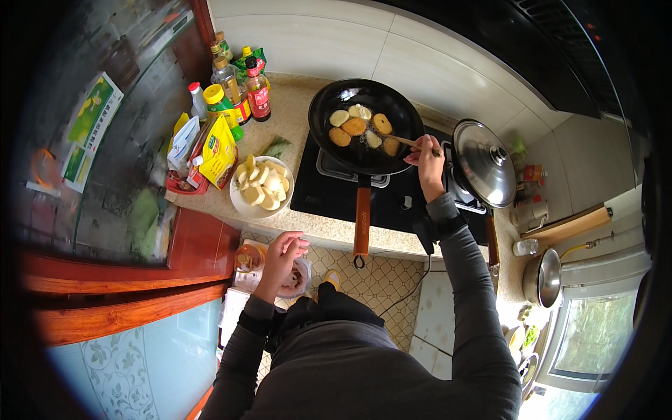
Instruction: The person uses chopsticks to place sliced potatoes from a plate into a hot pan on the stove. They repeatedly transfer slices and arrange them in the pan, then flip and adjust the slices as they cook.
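Observation:
My right hand grips wooden chopsticks, whose tips reach into a black wok on the stove. Several food slices lie in the wok's oil, some golden brown and others pale. Small bubbles show around one pale slice close to the chopstick tips. The wok's brown handle points towards me. My left hand hangs in the air before the counter edge, empty, with loosely bent fingers. Just beyond it, a white plate holds a pile of pale slices.
Sauce bottles and a red basket of seasoning packets crowd the counter's left. A metal lid leans over a second pan on the right burner. A steel bowl stands farther right. A cord hangs below the counter.

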### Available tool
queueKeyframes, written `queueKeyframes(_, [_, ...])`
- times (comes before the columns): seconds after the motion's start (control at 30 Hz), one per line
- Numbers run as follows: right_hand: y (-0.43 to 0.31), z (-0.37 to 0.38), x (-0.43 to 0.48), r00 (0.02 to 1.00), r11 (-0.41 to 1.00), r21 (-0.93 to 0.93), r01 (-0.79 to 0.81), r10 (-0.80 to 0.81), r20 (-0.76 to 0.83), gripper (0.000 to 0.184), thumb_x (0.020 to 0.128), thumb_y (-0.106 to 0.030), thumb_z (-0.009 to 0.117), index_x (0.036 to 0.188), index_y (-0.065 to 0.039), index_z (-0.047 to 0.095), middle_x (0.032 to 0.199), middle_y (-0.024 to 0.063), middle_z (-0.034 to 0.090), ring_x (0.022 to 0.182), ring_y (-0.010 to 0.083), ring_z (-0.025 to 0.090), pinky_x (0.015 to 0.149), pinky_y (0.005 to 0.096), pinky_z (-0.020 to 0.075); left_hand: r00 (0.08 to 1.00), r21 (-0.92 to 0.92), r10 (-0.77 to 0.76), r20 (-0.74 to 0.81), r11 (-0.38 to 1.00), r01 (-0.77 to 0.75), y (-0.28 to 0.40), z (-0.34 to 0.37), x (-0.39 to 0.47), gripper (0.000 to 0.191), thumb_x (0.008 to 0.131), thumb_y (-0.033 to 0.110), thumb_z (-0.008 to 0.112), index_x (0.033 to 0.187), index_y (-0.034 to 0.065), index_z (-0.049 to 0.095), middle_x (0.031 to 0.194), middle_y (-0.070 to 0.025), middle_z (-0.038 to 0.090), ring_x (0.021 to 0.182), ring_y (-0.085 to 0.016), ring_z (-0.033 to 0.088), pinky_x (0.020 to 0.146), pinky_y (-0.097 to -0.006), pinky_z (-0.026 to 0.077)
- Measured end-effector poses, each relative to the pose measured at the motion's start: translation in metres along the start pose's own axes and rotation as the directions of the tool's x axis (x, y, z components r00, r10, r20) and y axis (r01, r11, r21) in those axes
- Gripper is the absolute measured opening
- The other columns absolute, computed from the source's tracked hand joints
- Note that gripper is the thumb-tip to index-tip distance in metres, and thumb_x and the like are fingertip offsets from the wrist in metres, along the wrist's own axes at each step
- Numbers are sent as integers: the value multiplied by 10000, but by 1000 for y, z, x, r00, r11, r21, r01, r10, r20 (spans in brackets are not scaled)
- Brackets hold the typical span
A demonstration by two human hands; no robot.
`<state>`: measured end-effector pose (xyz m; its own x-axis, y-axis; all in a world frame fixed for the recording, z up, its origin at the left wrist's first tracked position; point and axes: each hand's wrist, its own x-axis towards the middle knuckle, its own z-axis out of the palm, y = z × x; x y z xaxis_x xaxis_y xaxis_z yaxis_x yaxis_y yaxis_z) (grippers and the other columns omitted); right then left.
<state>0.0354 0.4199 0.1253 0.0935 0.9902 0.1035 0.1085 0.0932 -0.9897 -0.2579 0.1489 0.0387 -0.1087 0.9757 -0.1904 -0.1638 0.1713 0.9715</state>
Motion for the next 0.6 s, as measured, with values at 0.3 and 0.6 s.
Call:
queueKeyframes(0.3, [5, 15, 2, 995, 999, -32, 18, -15, 96, 370, 1024, -321, 479, 906, 6, 605, 740, 47, 593, 587, 100, 611, 525, 271, 562, 1000, 29, -12, -13, 999, 12, 4, 1, -1, 254, 1025, 176, 491, 1200, 12, 575, 1025, -119, 692, 884, -170, 676, 809, -280, 527])
queueKeyframes(0.6, [-50, 28, -17, 970, 977, -195, 80, -31, 241, 363, 1019, -314, 509, 885, 1, 627, 699, 29, 609, 565, 77, 585, 505, 238, 529, 990, 59, 125, -72, 991, -121, -5, -24, 6, 258, 1011, 201, 530, 1203, 35, 578, 1151, -104, 661, 974, -167, 651, 840, -297, 517])
